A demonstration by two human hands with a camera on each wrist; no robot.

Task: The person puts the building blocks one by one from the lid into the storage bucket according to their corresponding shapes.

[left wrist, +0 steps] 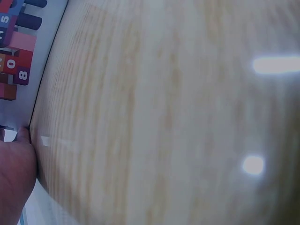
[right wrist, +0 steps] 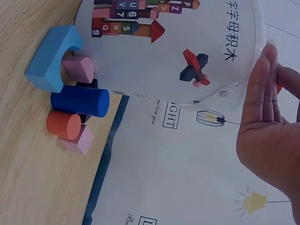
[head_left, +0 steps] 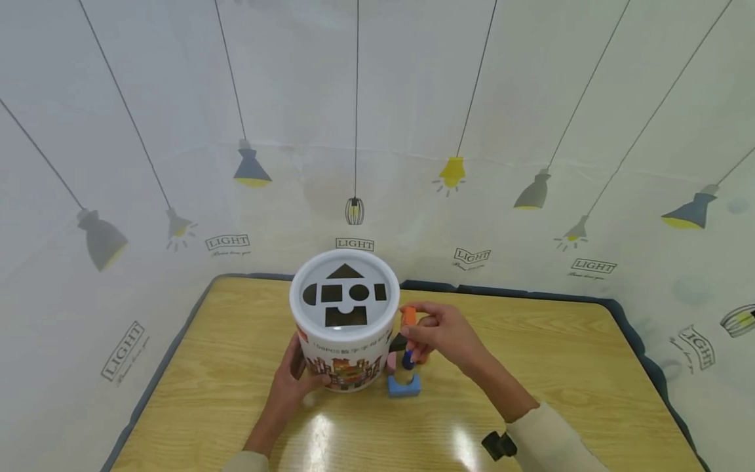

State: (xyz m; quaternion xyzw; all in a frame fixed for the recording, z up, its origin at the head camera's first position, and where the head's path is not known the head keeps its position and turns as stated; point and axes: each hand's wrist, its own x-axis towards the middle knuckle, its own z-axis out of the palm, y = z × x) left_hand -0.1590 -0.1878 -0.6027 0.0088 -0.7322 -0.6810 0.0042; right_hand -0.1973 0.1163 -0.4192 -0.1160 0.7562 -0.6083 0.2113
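Note:
A white bucket (head_left: 354,341) with printed block pictures stands upright on the table, its white lid (head_left: 377,321) cut with shaped holes. My left hand (head_left: 289,387) holds the bucket low on its left side, thumb across the front. Beside the rim on the right, my right hand (head_left: 442,331) pinches an orange block (head_left: 408,316) between thumb and fingers; in the right wrist view the fingers mostly hide it. Below that hand lie a light blue arch block (right wrist: 44,61), a dark blue cylinder (right wrist: 79,101), an orange cylinder (right wrist: 63,124) and pink blocks (right wrist: 80,69), close against the bucket.
The wood-grain table (head_left: 531,367) has a dark edging (head_left: 628,328) along its back and sides. Behind it hangs a pale sheet (head_left: 413,78) printed with lamps. A small black device (head_left: 499,446) sits at my right cuff.

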